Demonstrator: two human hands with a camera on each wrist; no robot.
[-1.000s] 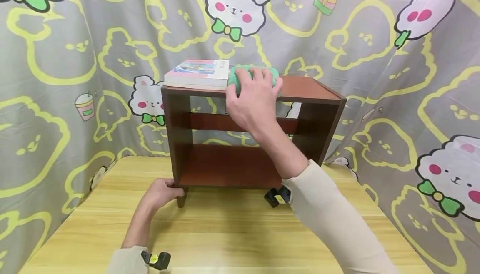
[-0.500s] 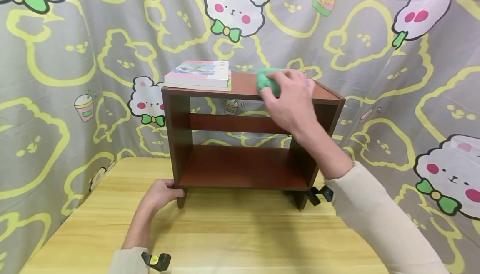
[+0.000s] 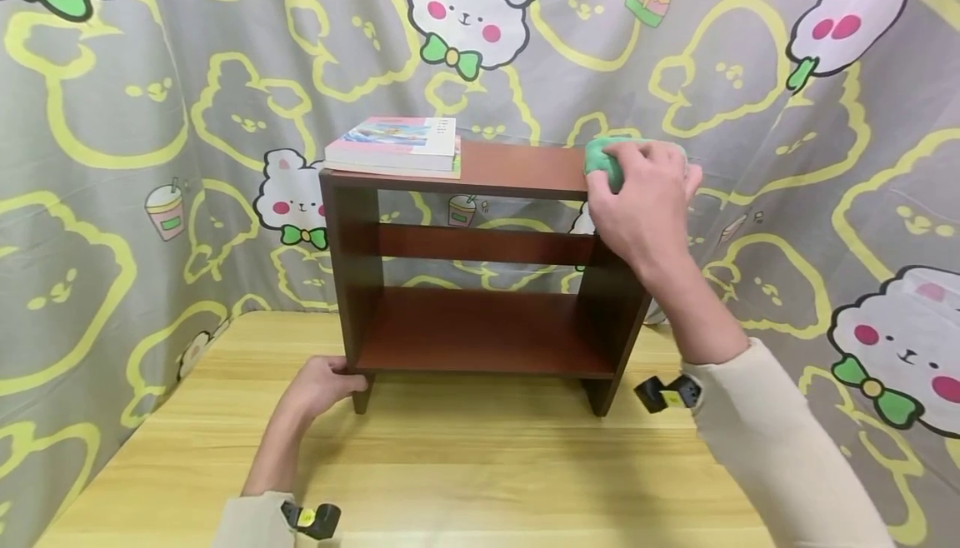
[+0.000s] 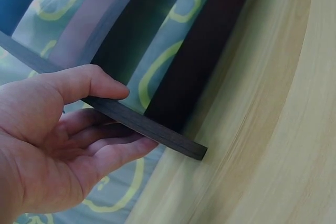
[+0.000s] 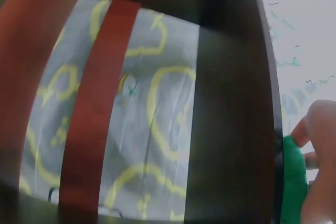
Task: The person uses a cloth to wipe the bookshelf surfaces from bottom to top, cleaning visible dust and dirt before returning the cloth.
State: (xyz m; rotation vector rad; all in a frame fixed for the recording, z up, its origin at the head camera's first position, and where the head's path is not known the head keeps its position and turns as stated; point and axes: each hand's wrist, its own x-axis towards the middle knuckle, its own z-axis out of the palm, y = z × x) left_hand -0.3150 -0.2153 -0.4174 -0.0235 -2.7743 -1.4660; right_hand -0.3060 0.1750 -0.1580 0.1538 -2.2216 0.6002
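Note:
A dark brown two-tier wooden shelf (image 3: 487, 331) stands on the table. My left hand (image 3: 318, 386) grips the lower front edge of its left side panel; in the left wrist view the thumb (image 4: 107, 84) lies on the inner side and the fingers on the outer side. At the right end of the shelf top, my right hand (image 3: 648, 206) holds a soft green cloth (image 3: 602, 155) against the surface, fingers spread and bent over it. The green cloth (image 5: 293, 187) shows along the top panel's edge in the right wrist view. The palm hides part of it.
A small stack of books (image 3: 397, 148), pink-and-white cover uppermost, lies at the left end of the shelf top. The light wood table (image 3: 465, 481) extends in front. A grey curtain (image 3: 247, 123) with yellow cartoon outlines hangs close behind and on both sides.
My right hand has slid the green cloth rightward along the shelf top, from beside the books to the right end. The left hand keeps its grip on the side panel.

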